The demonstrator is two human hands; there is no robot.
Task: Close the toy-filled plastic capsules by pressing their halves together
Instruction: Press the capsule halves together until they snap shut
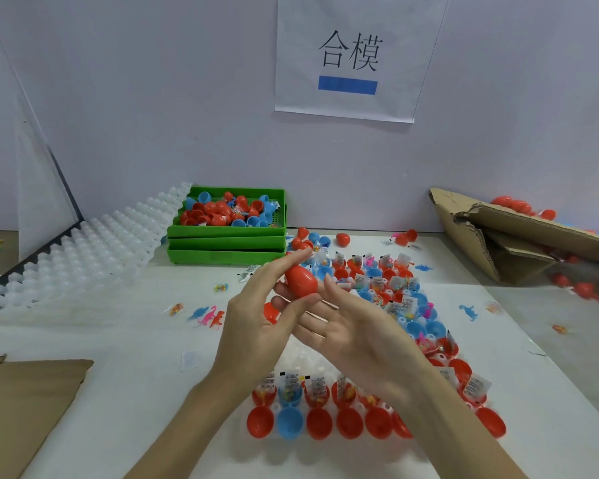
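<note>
From the head view, a red capsule (301, 281) sits raised above the table (135, 340), caught between both hands. The left hand (253, 319) pinches it, forefinger stretched over its far side and thumb pressing on its near side, so the two halves are squeezed toward each other. The right hand (346, 326) lies palm up beneath it with fingers (329, 283) almost straight, cradling the capsule from below and to the right rather than curling round it; it seems to serve as a backstop for the squeeze. The capsule looks whole, so I judge its halves are joined or nearly so.

The holder tray (388, 407) lies flat on the table right under the hands, which keeps every open half upright and in easy reach. In its near rows, open red and blue halves (320, 423) stand mouth up, and just behind them are halves stuffed with small packets (317, 385), waiting for lids. Far behind the holder tray, to the left, stacked green trays (227, 236) hold loose halves, probably the supply of lids. A stack of white trays (94, 243) leans left of the green ones. Small plastic dinosaurs (208, 316) lie loose left of the holder tray. A torn cardboard box (498, 233) sits far right of it, with closed capsules behind it.
</note>
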